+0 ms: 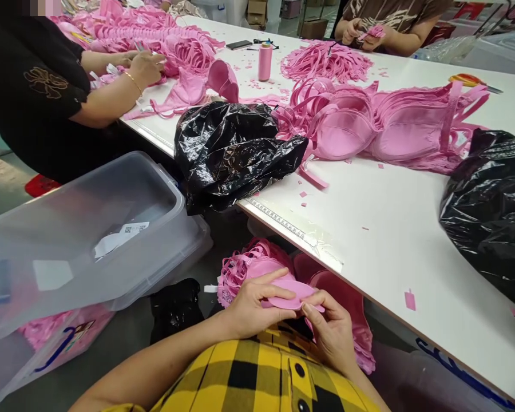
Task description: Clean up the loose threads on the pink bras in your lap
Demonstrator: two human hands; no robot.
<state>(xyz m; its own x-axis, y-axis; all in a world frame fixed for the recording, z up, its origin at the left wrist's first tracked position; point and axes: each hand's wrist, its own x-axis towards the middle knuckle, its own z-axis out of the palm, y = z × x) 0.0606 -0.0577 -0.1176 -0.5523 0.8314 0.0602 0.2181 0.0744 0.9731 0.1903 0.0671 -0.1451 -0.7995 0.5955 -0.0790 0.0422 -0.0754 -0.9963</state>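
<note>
Low in front of me, below the table edge, both hands hold a flat pink bra pad point(289, 294). My left hand point(253, 309) pinches its left end, thumb on top, fingers curled under. My right hand point(332, 329) grips the right end with bent fingers. Beneath them on my lap lies a heap of pink bras and straps point(249, 266). My yellow-and-black checked sleeve runs along the bottom of the view.
A white table point(395, 240) carries a stack of pink bras point(369, 129), two black plastic bags point(232, 151), a pink thread cone point(265, 61) and strap piles. A clear plastic bin point(81, 229) stands to my left. Two other people work at the far side.
</note>
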